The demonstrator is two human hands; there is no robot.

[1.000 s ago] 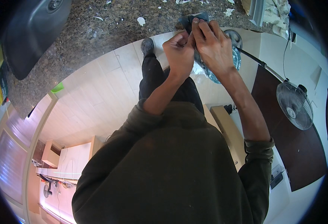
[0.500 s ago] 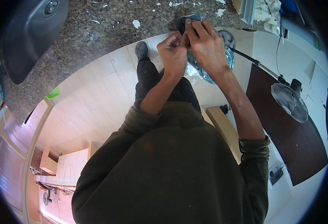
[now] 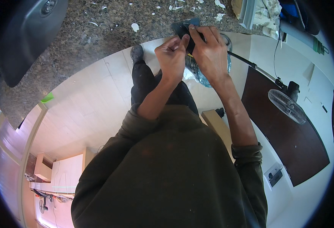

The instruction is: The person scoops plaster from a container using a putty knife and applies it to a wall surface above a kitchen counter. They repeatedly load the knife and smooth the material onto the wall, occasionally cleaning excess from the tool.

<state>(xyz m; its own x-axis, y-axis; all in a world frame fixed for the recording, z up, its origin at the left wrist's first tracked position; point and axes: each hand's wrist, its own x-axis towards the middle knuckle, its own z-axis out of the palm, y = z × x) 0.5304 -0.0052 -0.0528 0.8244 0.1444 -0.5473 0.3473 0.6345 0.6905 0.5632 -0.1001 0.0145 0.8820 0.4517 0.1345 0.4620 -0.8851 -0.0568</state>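
Observation:
Between my two hands is a small, dark grey, flat sheet [image 3: 179, 29], which looks folded, at the near edge of the speckled stone counter [image 3: 110, 41]. My right hand [image 3: 211, 55] is closed on it from the right, thumb and fingertips pressed to its surface. Its lower left edge is pinched by my left hand [image 3: 171, 60], thumb pointing up and fingers curled in. The fingers partly hide the sheet, so its exact shape and material cannot be made out.
White flakes [image 3: 135, 27] lie scattered over the counter. A dark sink [image 3: 30, 41] is at the left, and a pale, lumpy white block [image 3: 267, 15] at the far right. A standing fan [image 3: 287, 106] and a brown door [image 3: 284, 140] are right of me.
My left thumb has shifted up along the sheet, and the sheet shows more of its dark face between my hands. The whole view has shifted slightly.

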